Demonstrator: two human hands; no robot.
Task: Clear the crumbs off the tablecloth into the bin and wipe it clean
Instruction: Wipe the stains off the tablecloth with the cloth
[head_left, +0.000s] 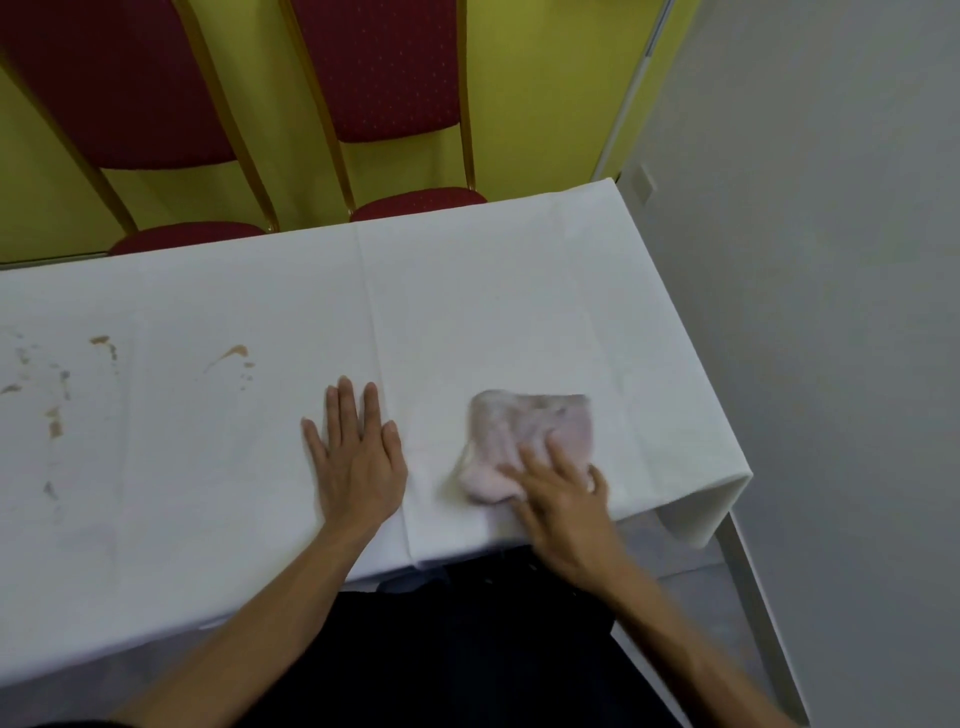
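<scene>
The white fabric tablecloth (493, 291) lies open beyond the crumpled pale pink cloth (524, 436); two red upholstered chairs (395, 78) crowd its far edge.

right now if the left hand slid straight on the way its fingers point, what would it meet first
Only bare tablecloth: the left hand lies flat, fingers aimed at the far edge, and nothing sits in that line. Beyond the edge stands a red chair.

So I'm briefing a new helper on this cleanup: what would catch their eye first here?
Probably the brown stains spattered on the left part of the white tablecloth, away from both hands. Next, the pink cloth under the right hand near the table's right end, with the left hand pressed flat beside it. Two red chairs stand behind the table.
</scene>
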